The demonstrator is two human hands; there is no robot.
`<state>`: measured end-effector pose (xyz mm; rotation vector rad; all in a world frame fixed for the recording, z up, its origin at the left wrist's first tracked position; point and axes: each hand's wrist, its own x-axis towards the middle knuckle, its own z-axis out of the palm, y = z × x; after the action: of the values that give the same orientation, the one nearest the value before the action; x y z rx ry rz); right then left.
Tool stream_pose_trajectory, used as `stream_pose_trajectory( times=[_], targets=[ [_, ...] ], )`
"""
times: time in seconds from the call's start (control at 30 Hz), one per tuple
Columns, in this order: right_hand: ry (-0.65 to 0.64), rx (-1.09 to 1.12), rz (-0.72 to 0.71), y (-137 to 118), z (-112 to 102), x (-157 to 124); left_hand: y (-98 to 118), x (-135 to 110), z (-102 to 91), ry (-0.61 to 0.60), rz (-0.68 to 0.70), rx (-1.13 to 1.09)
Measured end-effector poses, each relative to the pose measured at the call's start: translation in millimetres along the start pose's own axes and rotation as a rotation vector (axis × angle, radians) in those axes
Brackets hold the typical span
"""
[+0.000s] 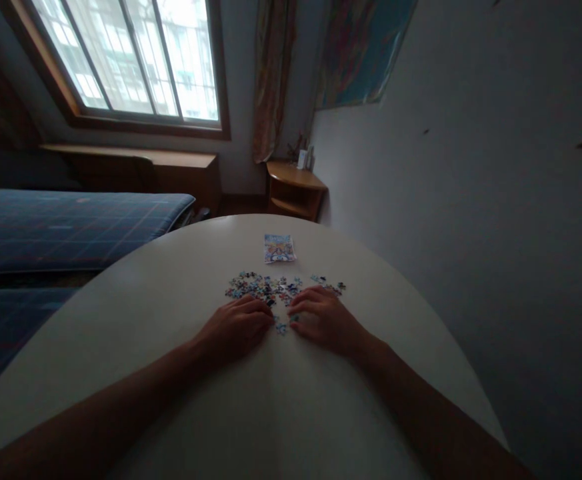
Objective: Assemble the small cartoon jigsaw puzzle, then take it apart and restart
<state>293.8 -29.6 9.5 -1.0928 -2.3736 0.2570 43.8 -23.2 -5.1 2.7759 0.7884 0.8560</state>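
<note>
Both my hands rest palm down on a round white table (171,320). My left hand (235,327) and my right hand (323,319) lie side by side, fingertips pointing inward toward a few loose jigsaw pieces (281,327) between them. Their fingers are curled and close together over the pieces; whether either holds a piece is hidden. A scattered heap of small coloured puzzle pieces (265,287) lies just beyond my fingers. Farther back sits a small printed puzzle picture card (279,248).
A bed with a blue checked cover (61,227) stands left of the table. A plain wall (471,200) runs along the right. A wooden corner shelf (293,190) and a window (135,60) are at the back.
</note>
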Motion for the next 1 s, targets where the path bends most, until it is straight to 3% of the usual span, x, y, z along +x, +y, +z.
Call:
stream_pose_trajectory(
  times=[0.13, 0.27, 0.43, 0.7, 1.0],
  targets=[
    [0.150, -0.129, 0.262, 27, -6, 1, -1, 0, 0.4, -0.012, 0.004, -0.005],
    [0.161, -0.179, 0.381, 51, -7, 0, -3, -1, 1.2, -0.009, 0.004, -0.016],
    [0.082, -0.194, 0.358, 51, -3, 2, -2, -2, 0.8, 0.001, 0.002, -0.013],
    [0.149, -0.165, 0.242, 51, -5, 5, 1, -1, -2.6, 0.025, 0.020, -0.009],
    [0.189, -0.128, 0.337, 47, -12, 11, -2, -4, -0.8, 0.005, 0.001, -0.017]
  ],
)
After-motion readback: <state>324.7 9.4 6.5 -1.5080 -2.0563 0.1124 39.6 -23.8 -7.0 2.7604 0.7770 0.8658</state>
